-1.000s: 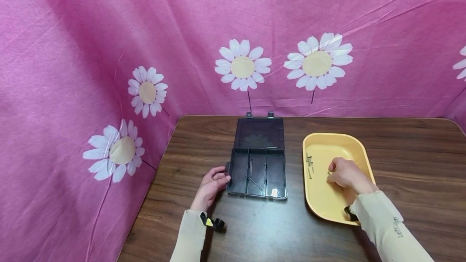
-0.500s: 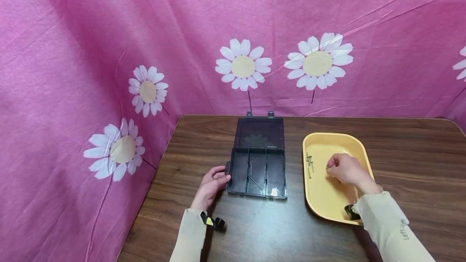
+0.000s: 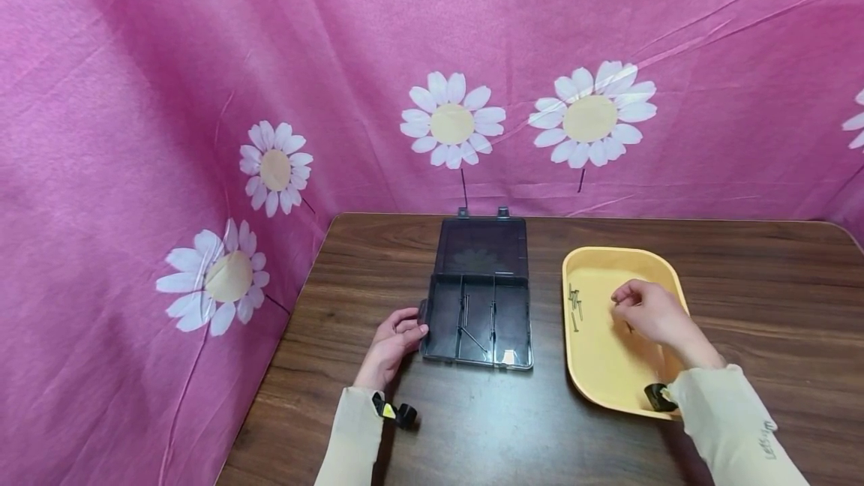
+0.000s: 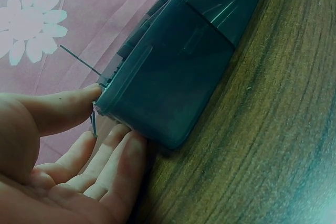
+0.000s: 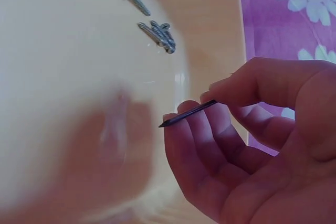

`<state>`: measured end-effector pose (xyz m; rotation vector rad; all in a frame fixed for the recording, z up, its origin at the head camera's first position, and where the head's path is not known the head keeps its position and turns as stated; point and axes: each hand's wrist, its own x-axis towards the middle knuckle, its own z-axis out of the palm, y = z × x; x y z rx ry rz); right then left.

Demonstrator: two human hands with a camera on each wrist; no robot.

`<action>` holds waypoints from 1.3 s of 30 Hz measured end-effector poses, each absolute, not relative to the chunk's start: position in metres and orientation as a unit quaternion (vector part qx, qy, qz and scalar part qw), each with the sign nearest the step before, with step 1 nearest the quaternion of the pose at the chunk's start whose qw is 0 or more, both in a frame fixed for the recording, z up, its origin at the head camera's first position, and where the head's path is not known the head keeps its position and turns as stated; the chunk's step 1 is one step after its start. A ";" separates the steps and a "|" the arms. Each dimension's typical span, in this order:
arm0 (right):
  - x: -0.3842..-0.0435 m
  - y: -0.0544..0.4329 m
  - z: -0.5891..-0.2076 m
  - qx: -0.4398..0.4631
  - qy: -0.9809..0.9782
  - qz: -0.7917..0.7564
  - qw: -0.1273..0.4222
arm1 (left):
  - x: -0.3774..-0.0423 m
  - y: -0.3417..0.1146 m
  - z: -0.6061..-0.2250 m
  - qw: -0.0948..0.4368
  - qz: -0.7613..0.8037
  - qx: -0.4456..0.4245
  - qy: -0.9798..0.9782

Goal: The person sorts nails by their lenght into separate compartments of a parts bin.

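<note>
My right hand (image 3: pixel 651 313) is over the yellow tray (image 3: pixel 594 388). Between its thumb and fingers it pinches a dark nail (image 5: pixel 186 114), whose pointed tip sticks out past the fingertips in the right wrist view. Several silver screws (image 3: pixel 575 306) lie at the tray's left side. My left hand (image 3: pixel 391 343) grips the left edge of a dark see-through compartment box (image 3: pixel 445 321), thumb on the rim and fingers lower on its side. The box's lid (image 3: pixel 481 246) is folded back. Thin dark nails (image 3: pixel 472 340) lie in the middle compartment, and others lie along the right divider.
Box and tray stand apart on a dark wood-grain table (image 3: pixel 486 426). A pink cloth (image 3: pixel 364 36) printed with white daisies hangs behind the table and along its left side. A black strap device (image 3: pixel 403 415) sits on the left wrist.
My right hand has lifted from lower in the tray and shifted slightly right and away, the nail in its fingers. My left hand and the box stay in place.
</note>
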<state>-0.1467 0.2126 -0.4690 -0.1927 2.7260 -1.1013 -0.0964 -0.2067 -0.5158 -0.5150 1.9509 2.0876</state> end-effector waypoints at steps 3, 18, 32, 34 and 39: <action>-0.146 0.212 -0.468 -0.060 0.913 -0.394 0.087 | -0.096 -0.207 -0.516 0.120 0.713 -0.175 0.668; -0.139 0.209 -0.452 -0.036 0.782 -0.613 0.105 | -0.097 -0.208 -0.517 0.120 0.715 -0.172 0.667; -0.134 0.202 -0.440 -0.041 0.604 -0.791 0.090 | -0.097 -0.207 -0.515 0.117 0.717 -0.172 0.666; -0.134 0.200 -0.440 -0.042 0.595 -0.799 0.084 | -0.097 -0.206 -0.514 0.118 0.718 -0.170 0.665; -0.134 0.195 -0.440 -0.053 0.578 -0.811 0.076 | -0.096 -0.206 -0.514 0.119 0.718 -0.174 0.664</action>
